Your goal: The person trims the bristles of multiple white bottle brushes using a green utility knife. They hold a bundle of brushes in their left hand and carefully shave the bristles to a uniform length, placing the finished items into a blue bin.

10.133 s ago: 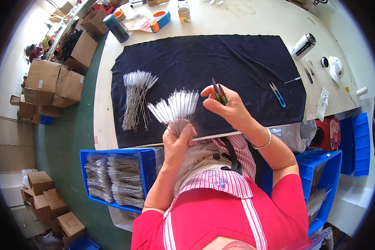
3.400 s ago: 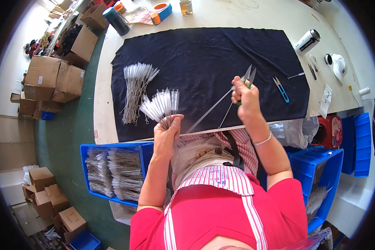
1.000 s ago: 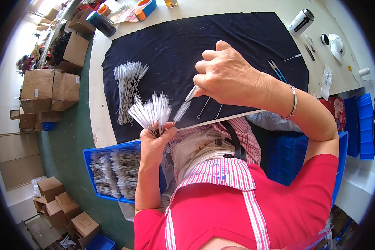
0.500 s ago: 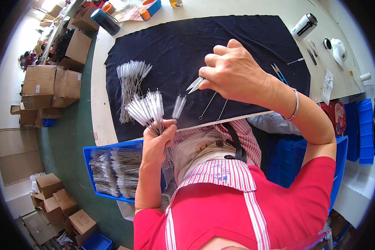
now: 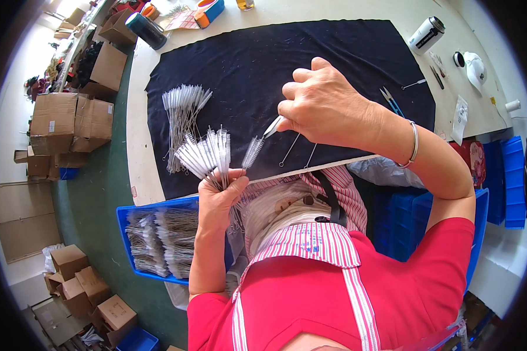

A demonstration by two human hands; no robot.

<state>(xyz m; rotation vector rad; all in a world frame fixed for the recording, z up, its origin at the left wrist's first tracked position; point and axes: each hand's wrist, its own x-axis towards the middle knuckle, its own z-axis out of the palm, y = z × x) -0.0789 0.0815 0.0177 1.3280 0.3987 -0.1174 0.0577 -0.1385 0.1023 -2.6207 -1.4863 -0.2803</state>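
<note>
My left hand (image 5: 221, 196) is closed round the wire stems of a fanned bunch of white-bristled tube brushes (image 5: 206, 153). One brush (image 5: 252, 153) stands apart from the bunch on the right, its stem at my thumb. My right hand (image 5: 317, 104) is closed on small thread snips (image 5: 272, 127), whose handles are hidden in the fist. The blades point down and left and meet the tip of the separate brush. Left of the hands, a heap of similar brushes (image 5: 184, 123) lies on the dark cloth (image 5: 240, 70).
A blue crate (image 5: 126, 248) packed with brushes stands below my left forearm. Two looped wire stems (image 5: 287, 153) lie near the table's front edge. Blue-handled snips (image 5: 392, 103) and a loose brush (image 5: 414, 85) lie to the right. A dark tumbler (image 5: 146, 30) and a white bottle (image 5: 426, 35) stand on the table.
The snips have come nearer the separate brush, and their blades, spread before, now look closer together at its tip. That brush leans a little more to the right.
</note>
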